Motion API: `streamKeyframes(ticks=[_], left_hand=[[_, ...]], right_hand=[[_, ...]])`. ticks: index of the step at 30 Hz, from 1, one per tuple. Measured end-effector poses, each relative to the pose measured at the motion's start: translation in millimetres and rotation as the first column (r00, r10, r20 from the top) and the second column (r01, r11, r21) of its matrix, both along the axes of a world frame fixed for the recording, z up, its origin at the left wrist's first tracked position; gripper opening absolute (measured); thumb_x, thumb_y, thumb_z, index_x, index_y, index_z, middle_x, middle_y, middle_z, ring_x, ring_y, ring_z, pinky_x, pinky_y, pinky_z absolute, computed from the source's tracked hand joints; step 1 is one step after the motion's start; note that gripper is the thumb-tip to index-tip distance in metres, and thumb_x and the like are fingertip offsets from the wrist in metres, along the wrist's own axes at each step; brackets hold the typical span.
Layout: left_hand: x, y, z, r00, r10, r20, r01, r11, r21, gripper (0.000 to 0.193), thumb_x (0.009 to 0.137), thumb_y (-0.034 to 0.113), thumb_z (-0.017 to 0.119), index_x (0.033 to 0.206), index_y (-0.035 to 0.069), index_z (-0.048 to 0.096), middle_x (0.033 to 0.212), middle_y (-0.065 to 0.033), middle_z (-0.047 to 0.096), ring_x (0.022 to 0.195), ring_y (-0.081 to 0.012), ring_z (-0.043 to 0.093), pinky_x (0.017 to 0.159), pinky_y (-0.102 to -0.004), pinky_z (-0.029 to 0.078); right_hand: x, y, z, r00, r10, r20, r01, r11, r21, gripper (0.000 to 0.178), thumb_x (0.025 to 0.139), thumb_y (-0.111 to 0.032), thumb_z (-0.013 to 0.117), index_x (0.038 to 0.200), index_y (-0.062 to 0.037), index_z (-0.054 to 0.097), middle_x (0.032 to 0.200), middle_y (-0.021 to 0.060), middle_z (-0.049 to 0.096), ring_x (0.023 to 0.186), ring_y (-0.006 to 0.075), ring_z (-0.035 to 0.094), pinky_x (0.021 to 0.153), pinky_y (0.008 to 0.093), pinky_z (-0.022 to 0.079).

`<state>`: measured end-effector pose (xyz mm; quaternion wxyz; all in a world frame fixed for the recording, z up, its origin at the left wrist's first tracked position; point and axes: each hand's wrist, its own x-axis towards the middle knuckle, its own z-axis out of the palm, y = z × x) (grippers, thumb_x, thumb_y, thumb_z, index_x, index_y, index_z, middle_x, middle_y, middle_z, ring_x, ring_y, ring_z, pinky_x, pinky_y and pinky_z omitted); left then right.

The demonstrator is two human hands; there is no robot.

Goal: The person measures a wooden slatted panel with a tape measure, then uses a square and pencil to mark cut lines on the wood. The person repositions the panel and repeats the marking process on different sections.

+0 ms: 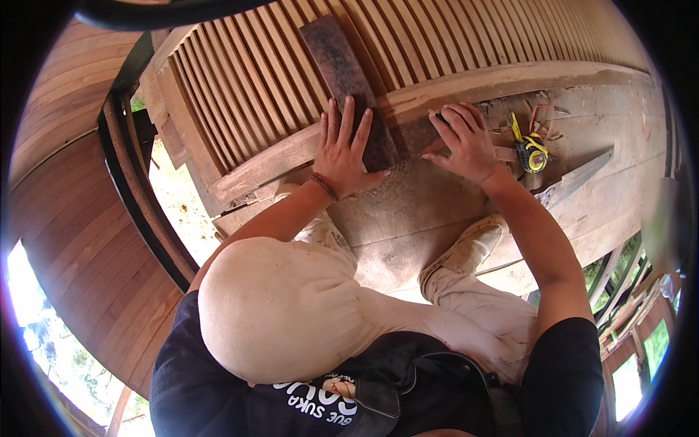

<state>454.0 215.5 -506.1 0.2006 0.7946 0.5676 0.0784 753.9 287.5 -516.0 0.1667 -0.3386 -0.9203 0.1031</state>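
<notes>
A dark brown flat board (336,62) lies across a slatted wooden panel (473,36) and its curved-looking front rail (531,75). My left hand (344,154) rests on the board's left edge with its fingers spread, a beaded bracelet at the wrist. To the right, my right hand (466,142) is bent over the rail, pinching a thin dark-tipped stick that looks like a pencil (435,115). Beneath its fingertips a second dark piece (416,136) meets the board's near end. Whether the two dark pieces are joined, I cannot tell.
A yellow-and-black tape measure (534,154) sits right of my right hand, beside a handsaw (579,177). Behind it lie a thin red-orange item (540,114) and wood scraps. My feet are on the wooden planks (389,218). An opening (178,200) shows at the left.
</notes>
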Motion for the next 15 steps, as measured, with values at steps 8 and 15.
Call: streamKeyframes(ticks=[8, 15], left_hand=[[6.7, 4.0, 0.4, 1.0, -0.002, -0.008, 0.002, 1.0, -0.007, 0.134, 0.065, 0.056, 0.09, 0.166, 0.01, 0.015, 0.17, -0.029, 0.005, 0.155, -0.0554, 0.004, 0.123, -0.0683, 0.013], [7.9, 4.1, -0.9, 1.0, 0.001, 0.002, -0.001, 1.0, -0.009, 0.133, 0.065, 0.055, 0.09, 0.166, 0.011, 0.015, 0.171, -0.0287, 0.003, 0.155, -0.0555, 0.004, 0.122, -0.0699, 0.013]], right_hand=[[6.0, 3.1, 4.5, 1.0, -0.01, -0.003, 0.01, 1.0, -0.005, 0.073, 0.068, -0.046, 0.087, 0.126, -0.0054, 0.066, 0.129, 0.0112, 0.057, 0.129, 0.0289, 0.051, 0.113, 0.0508, 0.041], [7.0, 3.2, 3.4, 0.999, -0.015, -0.041, 0.014, 1.0, -0.02, 0.073, 0.068, -0.044, 0.088, 0.126, -0.0051, 0.066, 0.129, 0.0111, 0.058, 0.129, 0.0292, 0.051, 0.113, 0.0508, 0.041]])
